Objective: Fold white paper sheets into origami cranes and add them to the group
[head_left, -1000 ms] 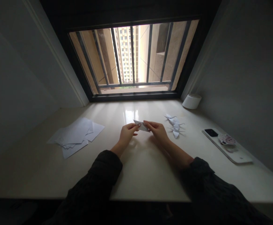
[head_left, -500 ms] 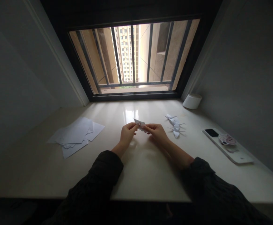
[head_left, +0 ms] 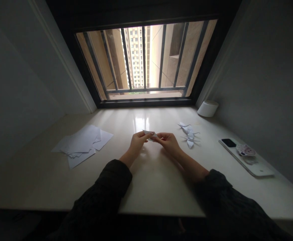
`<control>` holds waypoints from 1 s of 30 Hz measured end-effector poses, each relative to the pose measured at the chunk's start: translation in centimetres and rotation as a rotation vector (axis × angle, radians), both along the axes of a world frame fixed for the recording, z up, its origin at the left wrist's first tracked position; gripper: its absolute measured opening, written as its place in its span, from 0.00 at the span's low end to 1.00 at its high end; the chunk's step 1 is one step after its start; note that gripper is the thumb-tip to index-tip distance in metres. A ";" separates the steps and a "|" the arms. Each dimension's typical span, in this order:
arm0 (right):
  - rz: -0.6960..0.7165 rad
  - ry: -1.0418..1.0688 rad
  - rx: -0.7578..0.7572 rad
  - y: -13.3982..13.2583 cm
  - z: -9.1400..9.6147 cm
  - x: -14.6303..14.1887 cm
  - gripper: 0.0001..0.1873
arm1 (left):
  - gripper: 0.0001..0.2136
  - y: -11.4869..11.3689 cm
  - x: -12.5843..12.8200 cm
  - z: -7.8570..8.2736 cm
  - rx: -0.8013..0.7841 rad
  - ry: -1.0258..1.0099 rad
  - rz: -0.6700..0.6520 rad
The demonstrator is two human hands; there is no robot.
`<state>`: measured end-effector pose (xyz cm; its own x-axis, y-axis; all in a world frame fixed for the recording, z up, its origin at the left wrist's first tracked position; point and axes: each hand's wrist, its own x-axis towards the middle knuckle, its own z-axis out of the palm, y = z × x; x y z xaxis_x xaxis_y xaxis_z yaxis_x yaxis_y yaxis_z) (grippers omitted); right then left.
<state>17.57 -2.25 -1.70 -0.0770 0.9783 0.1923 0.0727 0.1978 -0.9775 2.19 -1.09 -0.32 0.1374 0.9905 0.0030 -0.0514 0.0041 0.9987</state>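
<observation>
A small folded piece of white paper [head_left: 146, 132] is held up above the middle of the tabletop, its pointed end towards the upper left. My left hand [head_left: 138, 141] pinches it from the left, with the thumb lying across the top. From the right, my right hand [head_left: 166, 140] grips the other end between thumb and fingers. Much of the paper is hidden by my fingers. Several folded white paper cranes [head_left: 189, 134] lie in a row to the right of my right hand.
Loose white paper sheets [head_left: 82, 144] lie in a pile on the left. At right are a white phone [head_left: 246, 159] with a cartoon grip on its back and a white cylindrical object [head_left: 208, 109] by the wall. A barred window [head_left: 146, 63] stands behind the tabletop [head_left: 158, 190].
My left thumb has slid further right over the folded paper, covering more of it. The paper's point sits slightly lower. The whole view has shifted a little.
</observation>
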 end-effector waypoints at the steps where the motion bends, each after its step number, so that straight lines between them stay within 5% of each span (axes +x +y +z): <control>1: 0.001 -0.002 0.001 0.0 0.0 0.0 0.19 | 0.14 0.1 0.0 0.0 -0.036 -0.012 -0.003; 7: -0.001 0.014 -0.002 0.1 0.0 0.1 0.17 | 0.16 0.2 -0.2 0.1 -0.138 -0.119 -0.020; 20: -0.019 0.070 -0.080 0.1 0.0 0.3 0.16 | 0.19 0.6 -0.6 -0.1 -0.095 -0.129 -0.109; 30: -0.013 0.051 -0.091 0.0 0.2 0.3 0.18 | 0.18 0.6 -0.6 -0.4 -0.117 -0.149 -0.012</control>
